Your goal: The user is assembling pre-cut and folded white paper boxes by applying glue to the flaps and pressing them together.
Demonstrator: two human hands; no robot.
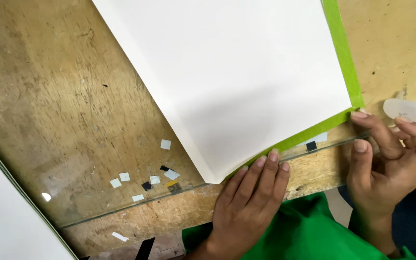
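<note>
White sheet [237, 77] lying flat on glass-topped wooden desk [49, 96], green sheet [345, 62] showing beneath it as strip along right and lower edges. Your left hand [251, 202] pressing down at lower edge, fingers [273, 159] stretched flat, gripping nothing, tips touching green strip. Your right hand [391, 154] working at lower right corner, index tip touching green corner, remaining fingers curling around translucent white tube [412, 110]. Paper scraps [145, 180], white, black, yellow, lying scattered under glass left of your left hand.
</note>
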